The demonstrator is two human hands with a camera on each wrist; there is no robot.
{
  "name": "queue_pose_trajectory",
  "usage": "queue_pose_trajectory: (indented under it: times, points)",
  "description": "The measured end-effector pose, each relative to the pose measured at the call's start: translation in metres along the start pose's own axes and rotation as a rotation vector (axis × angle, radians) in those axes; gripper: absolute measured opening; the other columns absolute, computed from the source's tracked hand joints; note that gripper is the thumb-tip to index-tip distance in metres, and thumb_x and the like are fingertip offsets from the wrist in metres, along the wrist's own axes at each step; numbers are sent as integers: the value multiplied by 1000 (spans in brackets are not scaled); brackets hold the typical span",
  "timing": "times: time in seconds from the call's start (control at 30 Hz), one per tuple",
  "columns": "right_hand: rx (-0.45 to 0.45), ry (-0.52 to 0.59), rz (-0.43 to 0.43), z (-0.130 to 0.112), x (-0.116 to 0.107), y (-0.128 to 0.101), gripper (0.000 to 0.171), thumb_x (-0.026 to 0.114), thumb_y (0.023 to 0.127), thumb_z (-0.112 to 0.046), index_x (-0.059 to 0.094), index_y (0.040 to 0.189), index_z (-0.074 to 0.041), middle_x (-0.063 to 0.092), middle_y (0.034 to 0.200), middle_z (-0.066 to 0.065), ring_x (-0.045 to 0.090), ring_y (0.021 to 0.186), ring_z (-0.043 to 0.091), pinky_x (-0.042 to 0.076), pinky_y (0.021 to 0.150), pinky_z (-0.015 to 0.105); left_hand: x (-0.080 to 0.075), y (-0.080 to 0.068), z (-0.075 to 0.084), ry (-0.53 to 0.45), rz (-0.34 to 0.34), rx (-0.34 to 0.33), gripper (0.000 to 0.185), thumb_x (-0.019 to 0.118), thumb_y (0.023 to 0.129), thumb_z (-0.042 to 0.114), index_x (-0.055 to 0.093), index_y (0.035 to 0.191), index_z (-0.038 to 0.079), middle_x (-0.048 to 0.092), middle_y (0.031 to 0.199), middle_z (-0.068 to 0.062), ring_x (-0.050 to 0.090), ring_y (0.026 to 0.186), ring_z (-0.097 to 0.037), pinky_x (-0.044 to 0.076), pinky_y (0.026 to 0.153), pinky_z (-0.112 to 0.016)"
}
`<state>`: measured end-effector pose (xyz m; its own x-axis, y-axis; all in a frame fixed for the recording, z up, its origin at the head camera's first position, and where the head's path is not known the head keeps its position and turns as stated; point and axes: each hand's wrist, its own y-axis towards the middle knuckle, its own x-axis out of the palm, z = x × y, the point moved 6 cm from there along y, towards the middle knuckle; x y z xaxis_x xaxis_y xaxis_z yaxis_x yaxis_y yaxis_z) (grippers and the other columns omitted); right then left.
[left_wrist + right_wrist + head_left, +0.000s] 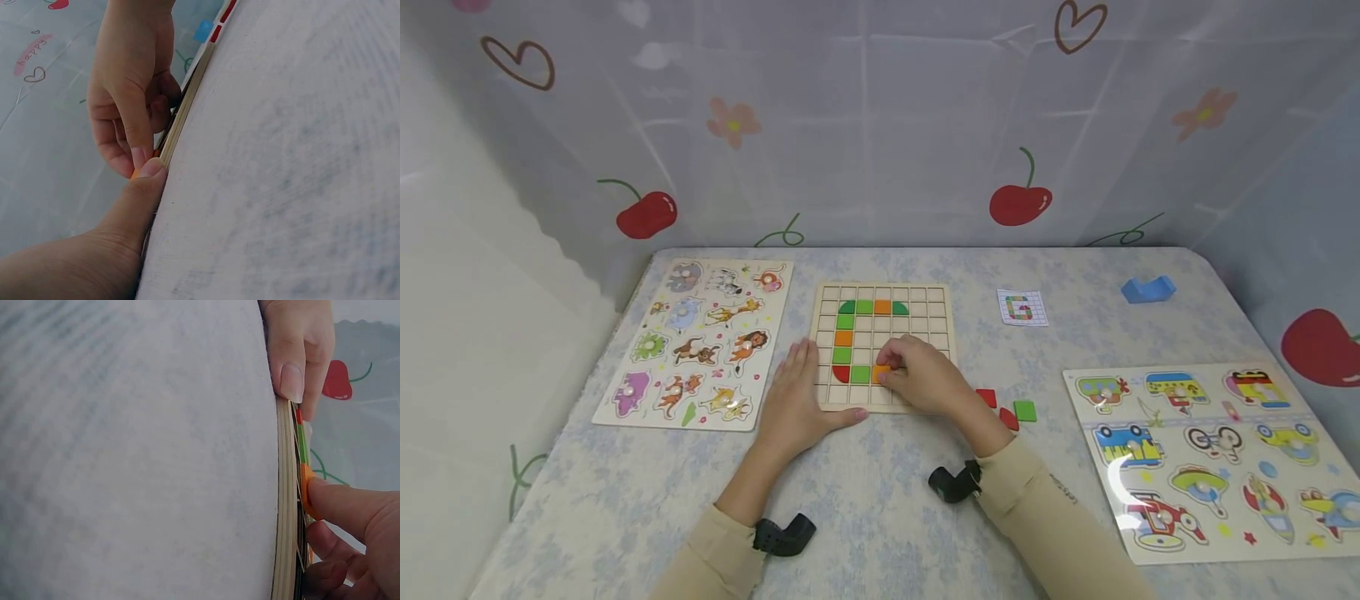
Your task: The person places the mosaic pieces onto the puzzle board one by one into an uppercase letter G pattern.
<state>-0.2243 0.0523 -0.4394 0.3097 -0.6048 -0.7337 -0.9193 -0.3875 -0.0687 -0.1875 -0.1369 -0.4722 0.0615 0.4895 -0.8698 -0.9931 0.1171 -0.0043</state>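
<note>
At frame centre the right hand (925, 379) pinched an orange tile (880, 372) over the grid board (942, 333) — a tilt could jam it; the left hand (797, 400) lay spread, bracing the board's edge.

Bare cloth (880, 500) between and just below both hands: open room to pass. Left of left hand (793, 400), animal puzzle (700, 346) close by. Directly ahead, grid board (925, 304) under both hands. Just right of right hand (925, 379), loose tiles (1011, 410), then vehicle puzzle (1210, 454). Well beyond, card (1022, 307) and blue block (1147, 289); curtain closing off the far edge.
</note>
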Motion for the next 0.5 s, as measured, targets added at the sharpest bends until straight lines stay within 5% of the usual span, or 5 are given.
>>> queue_pose_trajectory:
  times: [0.5]
  points:
    - [-22,-24,-31,3,-8,-8,16,72,92,-19,79,106,-18,64,100,-6,58,85,11,50,77,29,0,0,0,0,4,-4,134,73,66,79,14,158,1,10,167,-14,5,156,-27,11,128,-46]
